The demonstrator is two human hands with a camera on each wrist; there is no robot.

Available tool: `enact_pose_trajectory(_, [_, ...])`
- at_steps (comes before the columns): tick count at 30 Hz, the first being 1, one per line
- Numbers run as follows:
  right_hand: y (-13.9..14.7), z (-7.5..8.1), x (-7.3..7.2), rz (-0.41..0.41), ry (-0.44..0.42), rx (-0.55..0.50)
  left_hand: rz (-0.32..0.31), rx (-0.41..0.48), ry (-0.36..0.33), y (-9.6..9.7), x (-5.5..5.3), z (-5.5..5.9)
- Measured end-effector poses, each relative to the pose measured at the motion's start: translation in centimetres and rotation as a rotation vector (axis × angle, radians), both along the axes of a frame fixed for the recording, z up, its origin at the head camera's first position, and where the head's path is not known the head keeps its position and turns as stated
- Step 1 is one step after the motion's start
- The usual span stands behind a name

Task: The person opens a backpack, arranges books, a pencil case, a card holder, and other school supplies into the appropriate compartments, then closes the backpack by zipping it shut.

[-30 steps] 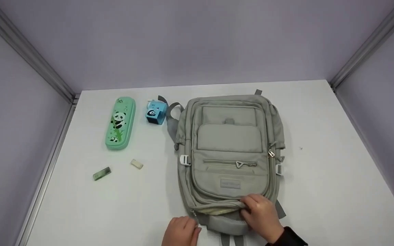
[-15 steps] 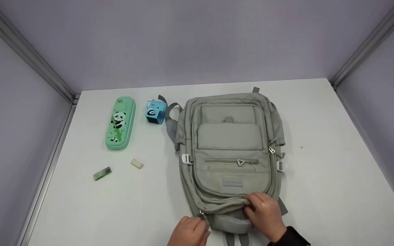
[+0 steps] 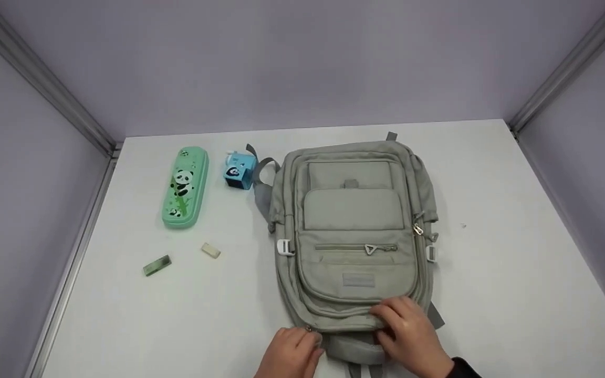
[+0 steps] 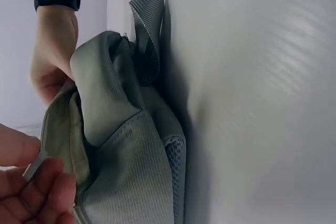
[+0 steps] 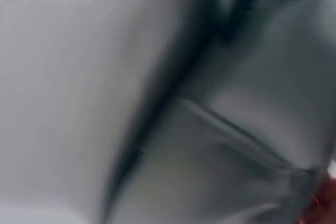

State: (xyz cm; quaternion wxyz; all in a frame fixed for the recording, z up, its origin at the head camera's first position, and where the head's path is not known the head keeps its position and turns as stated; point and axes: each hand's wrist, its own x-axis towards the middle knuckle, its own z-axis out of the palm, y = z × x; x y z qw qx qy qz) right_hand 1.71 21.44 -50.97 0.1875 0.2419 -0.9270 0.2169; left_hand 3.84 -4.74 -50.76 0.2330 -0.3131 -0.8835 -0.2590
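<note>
A grey-green backpack (image 3: 352,210) lies front side up, its top end toward me. At its near left corner my left hand (image 3: 289,353) pinches a zipper pull (image 4: 35,165) between thumb and fingers, as the left wrist view shows. My right hand (image 3: 410,333) grips the fabric edge at the near right, by the carry handle (image 3: 355,350). Between the hands the bag's top opening (image 4: 65,135) gapes a little in the left wrist view. The right wrist view is blurred and shows mostly bag fabric and table.
Left of the bag lie a green panda pencil case (image 3: 185,188), a blue pencil sharpener (image 3: 239,170) touching or near a bag strap (image 3: 263,194), a small green block (image 3: 157,265) and a small cream block (image 3: 210,250). Walls bound the white table (image 3: 507,262) at the back and sides.
My left hand has moved slightly right with the zipper pull. The bag's near edge has come down toward me under my right hand, and the near end has shifted slightly right.
</note>
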Motion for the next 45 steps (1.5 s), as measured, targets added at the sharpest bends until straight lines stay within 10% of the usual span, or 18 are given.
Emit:
enact_pose_trajectory(5, [-0.6, 1.3, 0.5, 0.124, -0.017, -0.050, 0.088, 0.044, -0.054, -0.9, 0.8, -0.4])
enact_pose_trajectory(16, [-6.0, 1.0, 0.6, 0.263, 0.164, -0.014, 0.020, 0.242, -0.284, -1.9, -0.2, -1.2])
enact_pose_trajectory(23, [-7.6, 1.0, 1.2, 0.192, 0.234, 0.054, 0.138, 0.024, -0.136, -3.5, -3.7, -1.4])
enact_pose_trajectory(32, [-7.5, 1.7, 0.7, 0.207, 0.208, 0.157, 0.008, -0.147, 0.175, -3.1, -7.7, -2.4])
enact_pose_trajectory(45, [-2.2, 0.8, 2.3, -0.092, 0.105, 0.103, -0.116, -0.136, 0.252, 3.7, -7.6, -2.3])
